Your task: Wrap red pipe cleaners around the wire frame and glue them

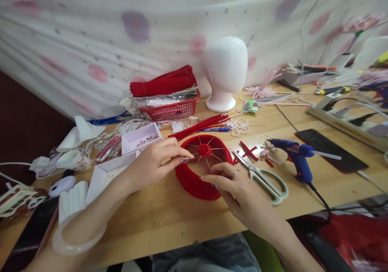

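We have the red wheel frame (pixel 202 165) flat on the counter (pixel 169 219), hub up, spokes fanning outward — it sits right between our hands. Our left hand (pixel 154 163) reaches in from the left rim, fingers pinching a thin spoke; our right hand (pixel 227 183) rests on the near rim, fingers curled against it, scissors (pixel 260 177) just beside

Landmark: ring frame (pixel 200 167), on the desk (pixel 169 215) near its front edge. Left hand (pixel 153 162) on the frame's left rim, right hand (pixel 228 185) on its front-right rim. Scissors (pixel 261 176) just right of frame, glue gun (pixel 295 155) further right. Stick bundle (pixel 200 127) just behind frame; basket (pixel 171 108) behind-left; foam head (pixel 224 73) behind, slightly right. Open trays (pixel 133 147) left of frame.
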The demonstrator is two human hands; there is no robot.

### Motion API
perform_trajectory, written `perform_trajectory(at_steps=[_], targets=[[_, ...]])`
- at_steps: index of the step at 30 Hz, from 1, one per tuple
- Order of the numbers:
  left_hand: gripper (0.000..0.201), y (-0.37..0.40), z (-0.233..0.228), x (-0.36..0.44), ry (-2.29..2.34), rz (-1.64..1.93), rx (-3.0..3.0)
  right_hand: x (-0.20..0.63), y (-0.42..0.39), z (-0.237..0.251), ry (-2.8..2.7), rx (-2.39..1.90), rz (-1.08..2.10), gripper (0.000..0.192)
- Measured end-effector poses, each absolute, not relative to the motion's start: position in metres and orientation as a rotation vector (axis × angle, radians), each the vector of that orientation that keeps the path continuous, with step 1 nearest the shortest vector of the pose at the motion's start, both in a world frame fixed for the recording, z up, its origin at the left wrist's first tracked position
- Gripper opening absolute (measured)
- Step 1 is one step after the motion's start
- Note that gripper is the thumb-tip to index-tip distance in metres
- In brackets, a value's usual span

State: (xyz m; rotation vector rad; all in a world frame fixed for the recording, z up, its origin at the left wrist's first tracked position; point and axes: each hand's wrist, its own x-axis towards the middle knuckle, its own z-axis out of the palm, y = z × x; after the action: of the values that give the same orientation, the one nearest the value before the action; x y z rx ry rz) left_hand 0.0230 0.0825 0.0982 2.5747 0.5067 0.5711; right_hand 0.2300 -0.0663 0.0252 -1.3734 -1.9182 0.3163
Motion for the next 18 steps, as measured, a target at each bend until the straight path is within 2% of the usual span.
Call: perform_trajectory(at_steps=[3, 7, 13, 15, 18], targets=[[0.031, 0.093, 0.105, 0.028, 0.368, 0.155, 2.818, 0.231, -0.066, 0.025, -1.919, -1.379, 0.297, 0.044], [0.029, 0.097, 0.105, 0.039, 0.405, -0.146, 3.196, 0.231, -0.067, 0.024, -1.924, -1.382, 0.3, 0.045], [0.024, 0.092, 0.105, 0.045, 0.481, -0.197, 3.157, 0.232, -0.067, 0.025, -1.931, -1.38, 0.31, 0.043], [0.021, 0.091, 0.106, 0.046, 0.52, -0.142, 3.09, 0.232, -0.066, 0.025, -1.931, -1.381, 0.307, 0.044], [0.03, 0.09, 0.106, 0.043, 0.484, 0.035, 3.013, 0.232, -0.066, 0.026, -1.933, -1.386, 0.296, 0.045]])
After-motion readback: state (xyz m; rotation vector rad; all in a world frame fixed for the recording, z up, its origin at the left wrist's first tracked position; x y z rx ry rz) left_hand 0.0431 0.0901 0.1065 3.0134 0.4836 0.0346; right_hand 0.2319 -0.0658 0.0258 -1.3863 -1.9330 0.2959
